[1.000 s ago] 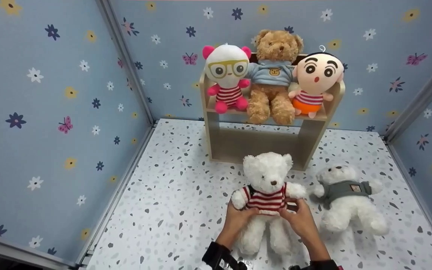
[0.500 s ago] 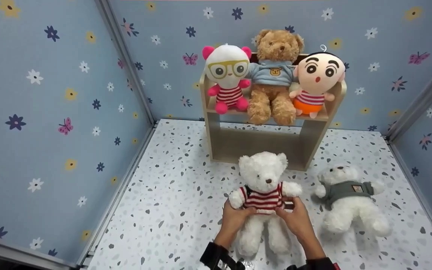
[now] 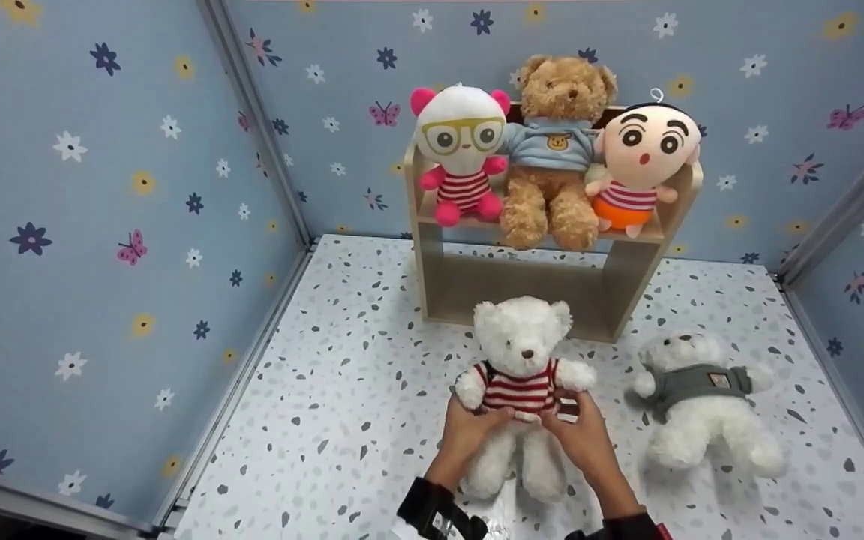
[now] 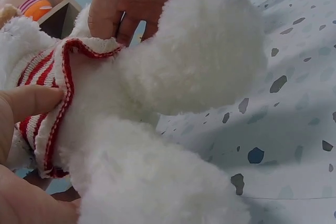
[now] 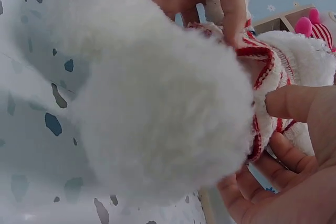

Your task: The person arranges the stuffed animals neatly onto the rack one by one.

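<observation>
A white teddy bear (image 3: 522,337) in a red-and-white striped sweater (image 3: 520,391) is held upright, facing away from the shelf. My left hand (image 3: 469,431) grips one side of its waist, thumb over the sweater's hem. On the other side my right hand (image 3: 580,427) grips it likewise, thumb pressed on the hem and fingers behind the body. Both wrist views show the furry legs (image 4: 136,171) dangling below the hem, with the thumbs on the knit. The fingers behind its back are partly hidden.
A small wooden shelf (image 3: 423,262) stands behind, holding a pink-eared panda doll (image 3: 460,150), a brown teddy bear (image 3: 552,150) and a black-haired boy doll (image 3: 642,165). Another white bear (image 3: 706,397) in a grey-green top lies on the speckled floor (image 3: 312,390) at right. Flowered panels (image 3: 102,285) enclose the area.
Both hands have shifted the striped-sweater bear slightly left and a little up toward the shelf. The head view has turned slightly; the other toys stay in place.
</observation>
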